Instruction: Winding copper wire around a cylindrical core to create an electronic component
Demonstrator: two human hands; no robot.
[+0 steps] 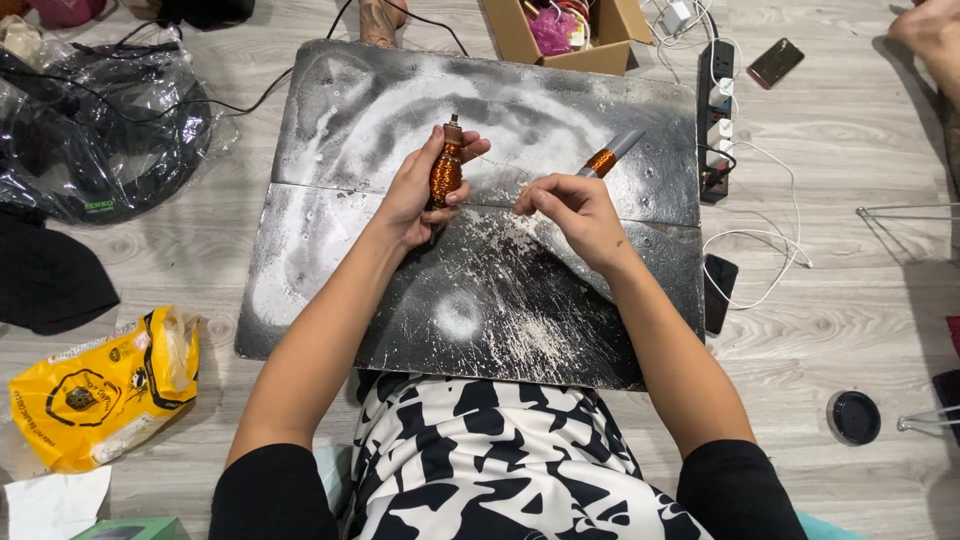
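Copper wire spool [446, 170] | closed in left hand [418, 195] grip above board [330, 250] | right hand [575, 215] pinches thin wire, second spool [603, 160] beside | risk, judged: taut wire snaps or slips, tangling.

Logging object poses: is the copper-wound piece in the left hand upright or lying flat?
Upright. The left hand grips the copper-wound piece around its middle, its metal tip pointing away from the person, above the grey board.

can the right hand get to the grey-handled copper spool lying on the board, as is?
Probably yes. The right hand sits just below the grey-handled spool, with bare board between them and nothing across the path. But its fingers are pinching a thin wire, so it may need to let go first.
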